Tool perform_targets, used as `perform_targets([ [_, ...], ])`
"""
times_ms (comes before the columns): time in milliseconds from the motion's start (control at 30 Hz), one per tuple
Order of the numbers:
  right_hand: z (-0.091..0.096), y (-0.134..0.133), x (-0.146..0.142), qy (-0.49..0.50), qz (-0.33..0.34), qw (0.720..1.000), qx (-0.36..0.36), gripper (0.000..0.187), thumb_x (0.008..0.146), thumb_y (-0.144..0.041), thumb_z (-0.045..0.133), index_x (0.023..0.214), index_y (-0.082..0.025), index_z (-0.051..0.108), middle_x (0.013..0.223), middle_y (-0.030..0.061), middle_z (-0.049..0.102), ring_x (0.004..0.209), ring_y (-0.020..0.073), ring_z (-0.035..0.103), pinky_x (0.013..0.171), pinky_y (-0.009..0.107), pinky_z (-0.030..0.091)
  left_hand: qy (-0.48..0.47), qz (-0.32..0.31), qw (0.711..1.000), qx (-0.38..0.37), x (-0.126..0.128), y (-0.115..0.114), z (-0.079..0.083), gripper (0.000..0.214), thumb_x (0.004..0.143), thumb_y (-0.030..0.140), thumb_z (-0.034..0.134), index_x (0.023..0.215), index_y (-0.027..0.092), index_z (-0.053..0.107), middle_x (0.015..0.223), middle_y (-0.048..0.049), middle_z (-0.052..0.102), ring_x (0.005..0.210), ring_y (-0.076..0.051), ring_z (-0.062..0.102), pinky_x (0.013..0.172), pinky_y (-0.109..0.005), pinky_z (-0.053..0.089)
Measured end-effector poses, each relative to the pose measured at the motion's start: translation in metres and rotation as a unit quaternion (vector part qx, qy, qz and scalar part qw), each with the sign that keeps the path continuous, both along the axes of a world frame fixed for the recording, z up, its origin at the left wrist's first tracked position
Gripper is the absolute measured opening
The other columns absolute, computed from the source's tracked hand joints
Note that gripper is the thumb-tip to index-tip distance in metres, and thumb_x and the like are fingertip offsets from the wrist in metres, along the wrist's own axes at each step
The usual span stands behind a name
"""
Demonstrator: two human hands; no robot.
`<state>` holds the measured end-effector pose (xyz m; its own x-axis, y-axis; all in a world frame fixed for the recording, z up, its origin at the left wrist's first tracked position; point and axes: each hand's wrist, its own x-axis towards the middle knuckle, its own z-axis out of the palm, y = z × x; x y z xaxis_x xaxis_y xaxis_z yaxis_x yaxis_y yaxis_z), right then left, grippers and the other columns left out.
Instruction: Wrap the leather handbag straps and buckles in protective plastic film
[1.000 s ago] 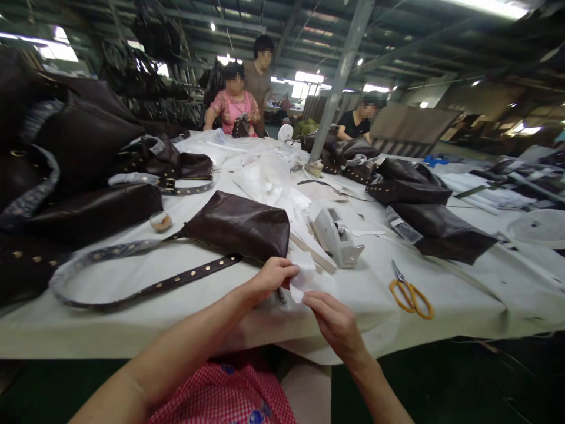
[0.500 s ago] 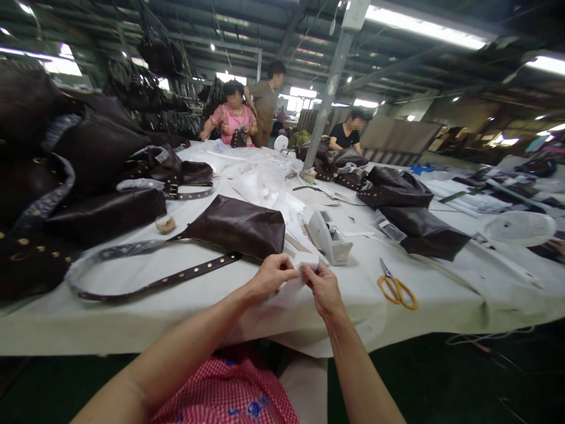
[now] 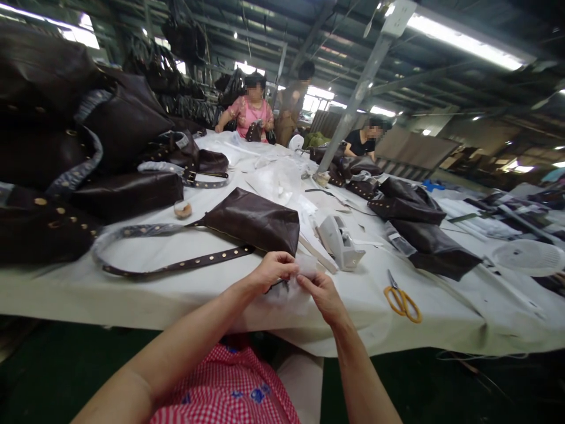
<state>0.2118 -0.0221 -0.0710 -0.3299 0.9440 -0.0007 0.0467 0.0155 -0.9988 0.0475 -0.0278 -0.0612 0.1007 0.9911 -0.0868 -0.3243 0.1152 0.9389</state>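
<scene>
White and filmy, the sheet (image 3: 306, 264) looks thin, possibly crumpled plastic.

Bare forearms (image 3: 207, 321) extended, converging. Bare left hand (image 3: 274, 271), fingertips pinched, just nearside of glossy dark-brown leather bag (image 3: 253, 221); bare right hand (image 3: 324, 292) pinched, rightward of it.

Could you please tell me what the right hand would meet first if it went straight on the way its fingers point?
Probably the left hand, just beyond the thin white sheet that the right hand holds, though depth is hard to judge.
</scene>
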Motion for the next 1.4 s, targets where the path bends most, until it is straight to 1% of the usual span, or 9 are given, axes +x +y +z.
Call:
perform_targets([
  [233, 0.002, -0.006, -0.014, 0.027, 0.014, 0.999, -0.030, 0.046, 0.064, -0.053, 0.081, 0.096, -0.021, 0.072, 0.084, 0.0034, 0.074, 0.072, 0.0214, 0.064, 0.068, 0.032, 0.050, 0.084, 0.048, 0.994, 0.045, -0.018, -0.002, -0.008, 0.024, 0.059, 0.032, 0.071, 0.058, 0.016, 0.053, 0.054, 0.0050, 0.051, 0.051, -0.008, 0.046, 0.052, -0.022, 0.037],
  [533, -0.008, 0.006, -0.020, -0.007, -0.034, 0.999, -0.023, 0.043, 0.061, -0.055, 0.081, 0.078, -0.019, 0.067, 0.069, 0.0006, 0.067, 0.062, 0.0164, 0.056, 0.058, 0.026, 0.044, 0.206, 0.058, 0.972, 0.097, -0.034, -0.005, -0.020, 0.012, 0.070, 0.020, 0.059, 0.059, 0.015, 0.063, 0.055, 0.0022, 0.058, 0.057, -0.013, 0.053, 0.058, -0.024, 0.041],
  [667, -0.022, 0.024, -0.010, -0.041, -0.077, 0.996, 0.010, 0.045, 0.061, -0.058, 0.079, 0.079, -0.018, 0.067, 0.067, -0.0003, 0.065, 0.061, 0.0153, 0.055, 0.056, 0.025, 0.044, 0.279, 0.098, 0.945, 0.139, -0.057, -0.007, -0.009, 0.019, 0.082, 0.020, 0.054, 0.084, 0.016, 0.073, 0.083, -0.0034, 0.072, 0.080, -0.017, 0.064, 0.080, -0.028, 0.049],
  [733, -0.029, 0.038, 0.002, -0.073, -0.134, 0.988, 0.036, 0.048, 0.061, -0.060, 0.077, 0.079, -0.017, 0.067, 0.065, 0.0000, 0.065, 0.059, 0.0154, 0.054, 0.054, 0.025, 0.043, 0.374, 0.175, 0.893, 0.180, -0.088, -0.005, 0.000, 0.025, 0.087, 0.021, 0.052, 0.102, 0.017, 0.071, 0.107, -0.0070, 0.071, 0.100, -0.019, 0.063, 0.095, -0.031, 0.046],
  [800, -0.036, 0.051, 0.014, -0.108, -0.195, 0.974, 0.049, 0.050, 0.059, -0.061, 0.075, 0.079, -0.016, 0.068, 0.061, 0.0007, 0.064, 0.057, 0.0160, 0.053, 0.052, 0.027, 0.042, 0.506, 0.272, 0.799, 0.178, -0.131, -0.001, 0.009, 0.026, 0.090, 0.023, 0.051, 0.107, 0.018, 0.070, 0.121, -0.0101, 0.066, 0.115, -0.023, 0.056, 0.106, -0.036, 0.039],
  [900, -0.047, 0.064, 0.024, -0.155, -0.242, 0.957, 0.038, 0.049, 0.059, -0.061, 0.073, 0.078, -0.016, 0.069, 0.058, 0.0013, 0.063, 0.056, 0.0176, 0.053, 0.053, 0.029, 0.042, 0.664, 0.343, 0.662, 0.054, -0.203, 0.008, 0.015, 0.027, 0.090, 0.028, 0.053, 0.105, 0.015, 0.071, 0.142, -0.0155, 0.049, 0.135, -0.033, 0.035, 0.113, -0.050, 0.025],
  [967, -0.056, 0.067, 0.023, -0.181, -0.246, 0.952, 0.033, 0.046, 0.061, -0.060, 0.070, 0.078, -0.017, 0.069, 0.059, 0.0018, 0.064, 0.058, 0.0193, 0.054, 0.055, 0.031, 0.043, 0.718, 0.324, 0.615, -0.025, -0.244, 0.015, 0.012, 0.029, 0.089, 0.030, 0.054, 0.105, 0.014, 0.072, 0.150, -0.0167, 0.040, 0.141, -0.037, 0.022, 0.114, -0.054, 0.017],
  [1133, -0.072, 0.064, 0.010, -0.219, -0.265, 0.939, 0.036, 0.043, 0.062, -0.059, 0.064, 0.078, -0.019, 0.068, 0.066, 0.0039, 0.069, 0.069, 0.0254, 0.060, 0.064, 0.035, 0.044, 0.737, 0.276, 0.612, -0.077, -0.295, 0.035, -0.010, 0.029, 0.089, 0.031, 0.053, 0.106, 0.018, 0.073, 0.154, -0.0163, 0.036, 0.141, -0.041, 0.019, 0.111, -0.059, 0.011],
  [1400, -0.082, 0.065, 0.016, -0.242, -0.255, 0.936, 0.027, 0.046, 0.066, -0.063, 0.061, 0.080, -0.020, 0.067, 0.070, 0.0037, 0.069, 0.072, 0.0255, 0.060, 0.066, 0.034, 0.042, 0.713, 0.256, 0.646, -0.089, -0.312, 0.054, -0.024, 0.022, 0.088, 0.025, 0.054, 0.091, 0.017, 0.075, 0.136, -0.0144, 0.054, 0.136, -0.038, 0.026, 0.107, -0.052, 0.020],
])
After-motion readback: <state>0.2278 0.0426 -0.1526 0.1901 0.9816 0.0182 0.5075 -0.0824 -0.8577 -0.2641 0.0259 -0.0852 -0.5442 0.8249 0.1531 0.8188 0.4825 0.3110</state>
